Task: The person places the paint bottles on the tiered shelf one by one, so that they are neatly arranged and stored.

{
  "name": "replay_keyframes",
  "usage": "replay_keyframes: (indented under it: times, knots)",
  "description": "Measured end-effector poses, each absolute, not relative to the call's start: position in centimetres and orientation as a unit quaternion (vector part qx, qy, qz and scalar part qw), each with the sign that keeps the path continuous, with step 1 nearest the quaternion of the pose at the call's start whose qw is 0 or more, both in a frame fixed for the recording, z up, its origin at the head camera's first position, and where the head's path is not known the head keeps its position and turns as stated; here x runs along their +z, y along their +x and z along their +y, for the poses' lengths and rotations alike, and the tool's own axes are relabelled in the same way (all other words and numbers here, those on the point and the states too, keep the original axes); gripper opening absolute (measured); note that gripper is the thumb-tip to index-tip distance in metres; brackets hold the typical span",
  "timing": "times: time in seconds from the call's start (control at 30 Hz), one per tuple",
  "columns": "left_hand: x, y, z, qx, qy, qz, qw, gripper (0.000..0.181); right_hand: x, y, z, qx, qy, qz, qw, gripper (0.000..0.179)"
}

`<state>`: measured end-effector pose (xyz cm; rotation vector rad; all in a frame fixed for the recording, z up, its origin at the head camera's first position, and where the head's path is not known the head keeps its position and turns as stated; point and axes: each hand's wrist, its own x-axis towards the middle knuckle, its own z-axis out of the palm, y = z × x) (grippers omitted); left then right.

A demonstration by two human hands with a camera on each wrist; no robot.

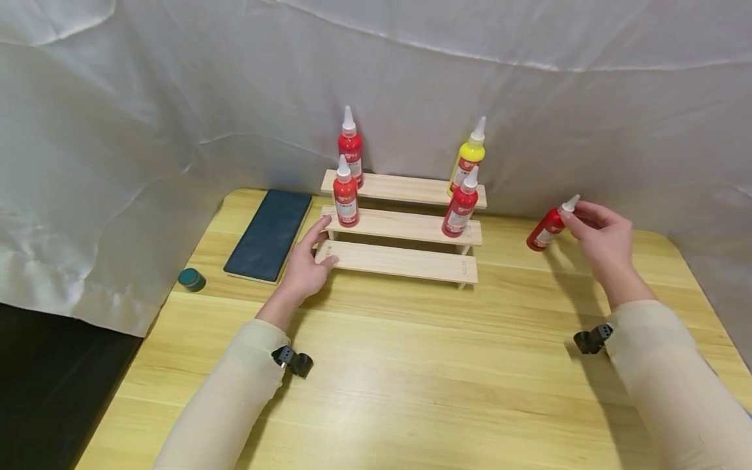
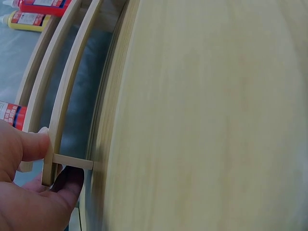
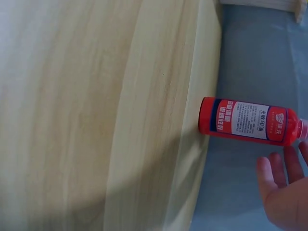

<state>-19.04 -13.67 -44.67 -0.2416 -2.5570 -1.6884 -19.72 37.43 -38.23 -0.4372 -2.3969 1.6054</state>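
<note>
A three-step wooden rack [image 1: 405,261] stands on the table. My left hand [image 1: 305,271] holds its left end; in the left wrist view the thumb [image 2: 36,146] rests on one board and the other fingers lie under the front one. Off to the right, my right hand [image 1: 605,241] pinches the white nozzle cap of a red ink bottle [image 1: 545,230], which leans slightly, its base at the tabletop. The right wrist view shows that bottle's labelled side [image 3: 250,120]; its tip is cut off by the frame edge.
Red bottles stand on the rack's top left [image 1: 351,153], middle left [image 1: 346,201] and middle right [image 1: 460,210]; a yellow bottle [image 1: 467,163] stands top right. Left of the rack lie a dark flat box [image 1: 270,235] and a small green-lidded jar [image 1: 191,279]. Grey cloth [image 1: 411,78] hangs behind.
</note>
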Motion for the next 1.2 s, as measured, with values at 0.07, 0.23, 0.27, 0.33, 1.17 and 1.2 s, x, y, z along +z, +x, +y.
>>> replay_keyframes:
  times: [0.07,0.23,0.27,0.33,1.17,1.2]
  knots:
    - [-44.69,-19.06,-13.65,-0.55,-0.079,-0.83,0.035,0.078,-38.37,-20.03,37.4,0.536,-0.148,-0.824,0.106,0.058]
    - [-44.7,-19.14,-13.62,-0.553,-0.084,-0.828,0.036,0.077,-38.52,-20.52,37.31,0.516,-0.146,-0.839,0.087,0.061]
    - [-44.71,-19.14,-13.63,-0.553,-0.084,-0.828,0.036,0.077,-38.56,-20.59,37.3,0.516,-0.146,-0.84,0.083,0.061]
    - [-44.73,-19.13,-13.65,-0.552,-0.084,-0.829,0.035,0.077,-38.65,-20.74,37.28,0.517,-0.145,-0.84,0.077,0.06]
    - [-44.63,-18.99,-13.6,-0.548,-0.078,-0.832,0.035,0.078,-39.07,-20.57,37.51,0.64,-0.143,-0.752,0.069,0.06]
    - [-44.62,-18.98,-13.59,-0.548,-0.079,-0.832,0.036,0.078,-39.12,-20.55,37.57,0.649,-0.139,-0.745,0.066,0.061]
